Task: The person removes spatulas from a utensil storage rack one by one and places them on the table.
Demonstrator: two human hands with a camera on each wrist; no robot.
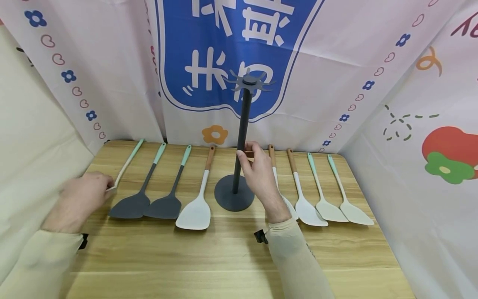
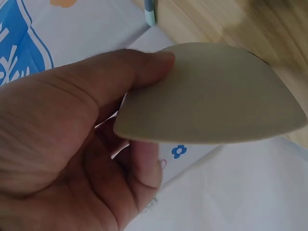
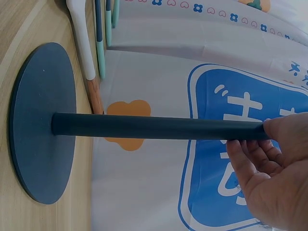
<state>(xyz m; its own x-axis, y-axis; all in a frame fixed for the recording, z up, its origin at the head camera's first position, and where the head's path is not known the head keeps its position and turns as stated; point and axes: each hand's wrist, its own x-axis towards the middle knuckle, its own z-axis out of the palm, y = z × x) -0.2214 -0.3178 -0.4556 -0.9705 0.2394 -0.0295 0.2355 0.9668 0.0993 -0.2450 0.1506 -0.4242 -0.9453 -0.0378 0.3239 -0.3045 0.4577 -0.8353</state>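
At the left end of the row, my left hand (image 1: pixel 84 197) pinches a cream spatula (image 1: pixel 128 161) by its blade. In the left wrist view the thumb lies on top of the blade (image 2: pixel 211 96) and the other fingers are beneath it. The spatula's mint-green handle end is toward the back edge of the table. My right hand (image 1: pixel 260 176) holds the upright pole (image 1: pixel 243 124) of a dark grey utensil stand between thumb and fingers. Hooks (image 1: pixel 249 81) ring the stand's top, and its round base (image 3: pixel 43 125) sits on the table.
Two dark grey spatulas (image 1: pixel 130 205) and a white, wooden-handled spatula (image 1: pixel 195 212) lie left of the stand. To its right are two white spatulas (image 1: pixel 310 212) with wooden handles and two cream ones (image 1: pixel 356 212) with green handles. Printed cloth walls surround the wooden table (image 1: pixel 179 265).
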